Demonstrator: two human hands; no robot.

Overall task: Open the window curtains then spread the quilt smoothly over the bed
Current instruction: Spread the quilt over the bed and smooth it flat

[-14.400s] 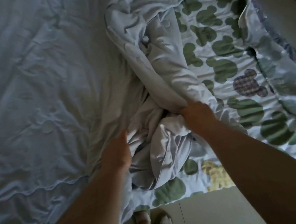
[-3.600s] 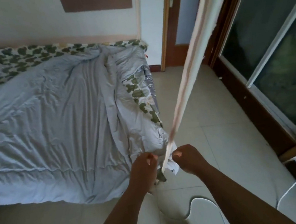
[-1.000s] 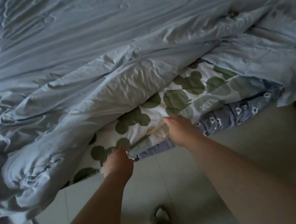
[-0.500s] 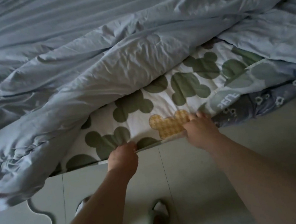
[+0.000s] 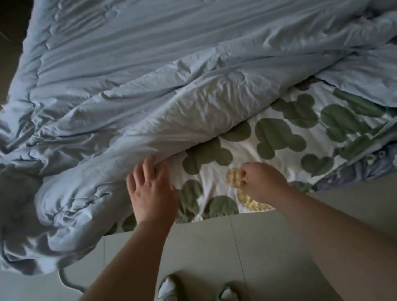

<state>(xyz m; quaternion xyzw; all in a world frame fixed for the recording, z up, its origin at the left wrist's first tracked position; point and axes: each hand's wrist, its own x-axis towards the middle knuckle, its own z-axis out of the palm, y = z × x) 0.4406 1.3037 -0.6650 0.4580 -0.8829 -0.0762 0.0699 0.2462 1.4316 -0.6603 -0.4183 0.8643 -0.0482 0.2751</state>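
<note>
The pale blue quilt [image 5: 183, 61] lies wrinkled across the bed, with a thick rolled fold running along its near edge. Below that fold the white sheet with green mouse-head shapes [image 5: 277, 142] is uncovered at the bedside. My left hand [image 5: 151, 192] rests flat with fingers spread, its fingertips against the quilt's rolled edge. My right hand [image 5: 262, 180] is closed in a fist on the patterned sheet, pinching the fabric beside a yellow shape.
A bunched corner of the quilt [image 5: 11, 219] hangs off the bed at the left, toward the tiled floor [image 5: 264, 253]. A grey cable [image 5: 67, 284] curls on the floor below it. My feet in green slippers [image 5: 174, 300] stand close to the bedside. A blue floral mattress edge [image 5: 378, 165] shows at right.
Both hands were gripping the patterned sheet's edge at the bedside. My left hand has let go and moved up to the quilt's fold; my right hand has shifted onto the sheet.
</note>
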